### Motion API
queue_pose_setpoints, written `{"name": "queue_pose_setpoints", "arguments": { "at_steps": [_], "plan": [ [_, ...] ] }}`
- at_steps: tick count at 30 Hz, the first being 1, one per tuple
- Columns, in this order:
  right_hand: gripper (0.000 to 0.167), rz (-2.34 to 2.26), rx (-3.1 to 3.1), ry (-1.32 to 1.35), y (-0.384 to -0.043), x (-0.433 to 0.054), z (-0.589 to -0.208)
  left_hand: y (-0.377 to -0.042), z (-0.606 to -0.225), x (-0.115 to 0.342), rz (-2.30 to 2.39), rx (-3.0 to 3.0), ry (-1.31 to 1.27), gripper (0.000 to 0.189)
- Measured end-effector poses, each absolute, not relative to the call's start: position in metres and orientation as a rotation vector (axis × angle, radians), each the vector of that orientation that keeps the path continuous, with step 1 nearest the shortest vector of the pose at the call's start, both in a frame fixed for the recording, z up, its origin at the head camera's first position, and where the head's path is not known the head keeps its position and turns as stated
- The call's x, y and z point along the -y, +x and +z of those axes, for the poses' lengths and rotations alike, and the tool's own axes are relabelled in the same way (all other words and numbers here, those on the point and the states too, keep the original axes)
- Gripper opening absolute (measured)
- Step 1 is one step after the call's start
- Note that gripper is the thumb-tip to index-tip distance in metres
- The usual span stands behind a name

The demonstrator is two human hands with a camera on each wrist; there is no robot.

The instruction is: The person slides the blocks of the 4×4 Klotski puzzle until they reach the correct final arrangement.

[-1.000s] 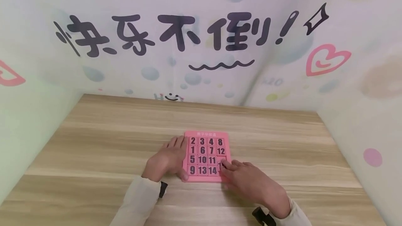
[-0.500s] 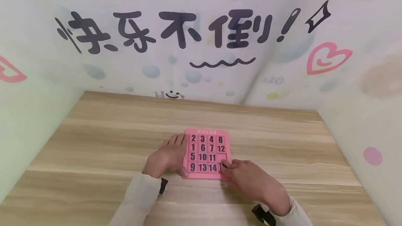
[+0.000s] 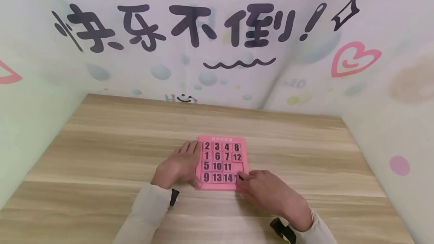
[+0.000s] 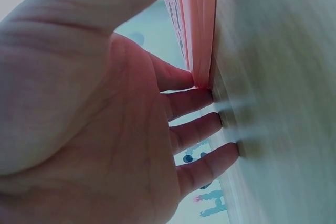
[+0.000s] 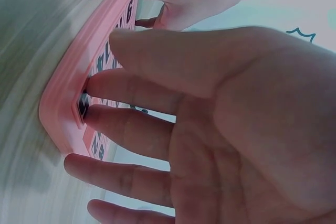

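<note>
A pink number slide puzzle [image 3: 220,188] lies flat on the wooden table, its tiles facing up. My left hand [image 3: 178,165] rests along its left side, fingers nearly straight, with the thumb at the lower left corner. In the left wrist view the index fingertip [image 4: 184,80] meets the frame's edge, and the other fingertips touch the table. My right hand [image 3: 271,190] presses its index and middle fingertips on the bottom right tile [image 5: 83,103], mostly covering its number. An open slot [image 3: 238,167] shows between that tile and tile 12 [image 3: 237,157].
The wooden table [image 3: 142,123] runs back to a white printed backdrop [image 3: 190,74] with large black characters. More of the pale sheeting stands at left and right. A dark strap [image 3: 283,229] circles my right wrist, and another strap [image 3: 174,197] my left.
The tile under my right fingertips has slid toward me, level with the bottom row, and the slot above it has widened. My left hand stays put. The head view has tilted slightly down.
</note>
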State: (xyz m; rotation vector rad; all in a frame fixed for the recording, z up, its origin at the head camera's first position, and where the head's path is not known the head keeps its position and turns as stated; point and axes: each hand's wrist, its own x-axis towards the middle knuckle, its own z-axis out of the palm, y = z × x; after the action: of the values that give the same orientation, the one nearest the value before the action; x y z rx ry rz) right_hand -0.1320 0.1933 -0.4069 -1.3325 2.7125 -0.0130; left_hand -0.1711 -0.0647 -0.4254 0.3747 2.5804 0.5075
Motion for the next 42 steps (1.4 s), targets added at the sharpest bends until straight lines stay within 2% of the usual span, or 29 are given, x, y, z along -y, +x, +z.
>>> {"name": "queue_pose_setpoints", "arguments": {
  "at_steps": [7,14,18,25,42],
  "plan": [
    [0.012,-0.007,-2.702,-1.342,-0.135,-0.191,-0.407,-0.173,-0.428,0.067,0.517,-2.576,0.369,0.127],
    [0.035,-0.035,-2.872,-1.139,-0.137,-0.188,-0.407,-0.176,-0.426,0.067,0.468,-2.588,0.384,0.127],
    [0.041,-0.113,-3.019,-1.055,-0.144,-0.182,-0.419,-0.176,-0.426,0.067,0.447,-2.594,0.383,0.128],
    [0.065,-0.114,-2.891,-0.845,-0.153,-0.181,-0.438,-0.175,-0.425,0.067,0.388,-2.611,0.411,0.128],
    [0.071,-0.033,-2.864,-0.821,-0.152,-0.18,-0.444,-0.174,-0.425,0.067,0.405,-2.607,0.401,0.128]
  ]
}}
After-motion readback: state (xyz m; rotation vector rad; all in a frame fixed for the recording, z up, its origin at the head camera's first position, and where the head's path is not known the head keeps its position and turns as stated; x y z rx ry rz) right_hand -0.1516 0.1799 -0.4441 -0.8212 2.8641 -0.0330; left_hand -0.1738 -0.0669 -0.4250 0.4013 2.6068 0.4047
